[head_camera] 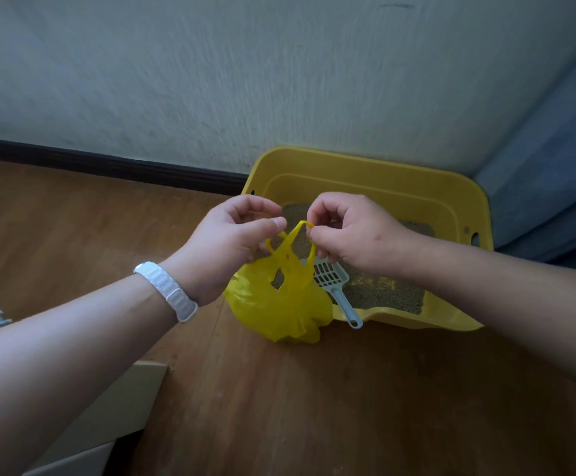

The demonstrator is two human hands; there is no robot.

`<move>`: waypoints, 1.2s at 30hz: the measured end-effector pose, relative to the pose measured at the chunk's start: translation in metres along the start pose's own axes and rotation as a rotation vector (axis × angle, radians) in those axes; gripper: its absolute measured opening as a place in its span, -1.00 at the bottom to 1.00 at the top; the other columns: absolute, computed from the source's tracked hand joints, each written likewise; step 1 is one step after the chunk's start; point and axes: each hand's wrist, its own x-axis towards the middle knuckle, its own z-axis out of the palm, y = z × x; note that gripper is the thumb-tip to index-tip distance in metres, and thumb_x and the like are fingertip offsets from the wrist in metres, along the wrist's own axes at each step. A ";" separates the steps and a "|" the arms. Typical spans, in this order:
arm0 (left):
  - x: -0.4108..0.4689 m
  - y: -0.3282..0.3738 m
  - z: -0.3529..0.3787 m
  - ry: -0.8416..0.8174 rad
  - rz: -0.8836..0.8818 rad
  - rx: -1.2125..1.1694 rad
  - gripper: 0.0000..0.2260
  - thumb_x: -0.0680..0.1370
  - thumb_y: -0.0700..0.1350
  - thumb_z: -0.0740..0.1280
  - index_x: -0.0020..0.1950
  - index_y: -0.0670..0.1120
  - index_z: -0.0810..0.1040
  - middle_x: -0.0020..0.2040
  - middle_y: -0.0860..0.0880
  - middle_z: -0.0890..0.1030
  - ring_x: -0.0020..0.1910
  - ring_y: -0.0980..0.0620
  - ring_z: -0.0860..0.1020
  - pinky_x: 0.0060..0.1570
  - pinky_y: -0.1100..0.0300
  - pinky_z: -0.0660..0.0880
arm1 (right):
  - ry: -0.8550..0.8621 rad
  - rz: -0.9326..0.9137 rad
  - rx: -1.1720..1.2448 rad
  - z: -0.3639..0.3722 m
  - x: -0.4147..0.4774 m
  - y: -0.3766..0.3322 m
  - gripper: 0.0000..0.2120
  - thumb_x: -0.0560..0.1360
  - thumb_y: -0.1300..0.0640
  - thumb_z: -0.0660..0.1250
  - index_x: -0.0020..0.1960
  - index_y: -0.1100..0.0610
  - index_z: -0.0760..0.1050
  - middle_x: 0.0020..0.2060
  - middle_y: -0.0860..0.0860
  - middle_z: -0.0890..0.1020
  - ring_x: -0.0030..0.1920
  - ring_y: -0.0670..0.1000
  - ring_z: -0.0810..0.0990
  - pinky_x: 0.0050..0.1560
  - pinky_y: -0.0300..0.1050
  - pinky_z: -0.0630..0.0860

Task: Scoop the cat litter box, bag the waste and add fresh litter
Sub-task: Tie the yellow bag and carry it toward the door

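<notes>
A small yellow plastic bag [279, 305] hangs above the wooden floor, in front of the yellow litter box [365, 166]. My left hand [231, 242] and my right hand [351, 231] each pinch one of the bag's handle loops, held close together over the bag. The bag bulges at the bottom. A grey slotted scoop [334, 283] lies in the litter box on the brownish litter [382, 290], its handle sticking out over the box's low front edge.
The litter box stands against a pale wall with a dark skirting board [108, 164]. Blue fabric [554, 187] rises at the right. A light cardboard box [108, 417] sits at the lower left on the wood floor [314, 407].
</notes>
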 end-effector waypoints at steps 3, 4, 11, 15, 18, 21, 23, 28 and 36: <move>0.005 -0.001 -0.006 -0.030 0.000 0.219 -0.83 0.47 -0.09 0.48 0.03 -0.01 0.62 -0.38 0.09 0.54 -0.38 0.12 0.49 -0.35 0.22 0.39 | -0.007 -0.001 0.073 -0.005 0.004 -0.004 -0.93 0.50 0.35 0.27 -0.11 0.22 0.46 -0.34 0.05 0.56 -0.34 -0.03 0.63 -0.31 -0.11 0.61; 0.006 -0.002 -0.006 -0.057 -0.016 0.304 -0.85 0.48 -0.07 0.46 0.04 0.02 0.63 -0.38 0.10 0.54 -0.37 0.13 0.50 -0.34 0.23 0.40 | -0.014 -0.004 0.085 -0.005 0.005 -0.005 -0.91 0.50 0.36 0.26 -0.11 0.20 0.45 -0.33 0.06 0.56 -0.34 -0.01 0.64 -0.30 -0.09 0.61; 0.017 -0.003 -0.002 0.004 -0.085 0.263 -0.78 0.57 0.01 0.27 0.05 -0.03 0.67 -0.20 0.01 0.53 -0.23 0.07 0.46 -0.28 0.24 0.37 | -0.061 -0.033 0.026 -0.002 0.010 0.002 -0.86 0.48 0.34 0.30 -0.17 0.13 0.50 -0.23 0.20 0.61 -0.24 0.13 0.61 -0.09 0.18 0.61; 0.031 0.001 0.006 -0.116 -0.137 0.333 -0.78 0.62 0.07 0.21 0.14 0.06 0.60 -0.13 0.03 0.58 -0.18 0.09 0.52 -0.23 0.25 0.40 | -0.095 -0.014 0.028 0.000 0.012 0.008 -0.87 0.46 0.36 0.29 -0.16 0.16 0.52 -0.27 0.17 0.57 -0.26 0.04 0.49 -0.19 0.02 0.49; 0.031 0.001 0.015 -0.273 -0.180 0.283 -0.73 0.65 0.07 0.17 -0.02 0.02 0.63 -0.22 0.04 0.64 -0.27 0.12 0.56 -0.16 0.17 0.48 | -0.100 0.003 0.053 0.003 0.016 0.013 -0.83 0.46 0.37 0.29 -0.17 0.12 0.51 -0.28 0.10 0.54 -0.25 0.01 0.47 -0.19 -0.05 0.45; 0.034 -0.005 0.012 -0.280 -0.175 0.165 -0.76 0.65 -0.02 0.21 -0.03 -0.07 0.64 -0.19 -0.09 0.63 -0.21 -0.04 0.53 -0.10 0.02 0.50 | -0.121 0.009 0.093 0.001 0.018 0.015 -0.83 0.46 0.37 0.32 -0.16 0.12 0.53 -0.25 0.18 0.59 -0.23 -0.01 0.52 -0.19 -0.11 0.50; 0.035 -0.009 0.008 -0.230 -0.148 0.108 -0.80 0.64 -0.09 0.24 -0.09 -0.08 0.61 -0.29 -0.06 0.57 -0.30 -0.02 0.45 -0.21 0.09 0.44 | -0.121 0.008 0.129 -0.002 0.019 0.014 -0.87 0.47 0.38 0.33 -0.13 0.17 0.54 -0.25 0.14 0.60 -0.27 -0.08 0.54 -0.26 -0.22 0.50; 0.030 -0.001 -0.009 -0.133 0.013 0.531 -0.79 0.62 -0.03 0.27 -0.19 -0.01 0.58 -0.39 0.01 0.49 -0.38 0.02 0.43 -0.35 0.12 0.39 | -0.091 -0.024 0.209 -0.007 0.028 0.006 -0.82 0.48 0.44 0.28 -0.16 0.20 0.51 -0.36 0.06 0.56 -0.35 -0.02 0.56 -0.34 -0.18 0.55; 0.031 -0.015 -0.022 -0.154 0.054 0.272 -0.85 0.55 0.01 0.27 -0.16 0.00 0.56 -0.27 0.04 0.58 -0.25 0.08 0.48 -0.15 0.05 0.42 | -0.209 -0.085 0.257 -0.001 0.034 -0.013 -0.79 0.49 0.47 0.20 -0.16 0.20 0.44 -0.35 0.15 0.58 -0.32 0.10 0.66 -0.32 -0.11 0.62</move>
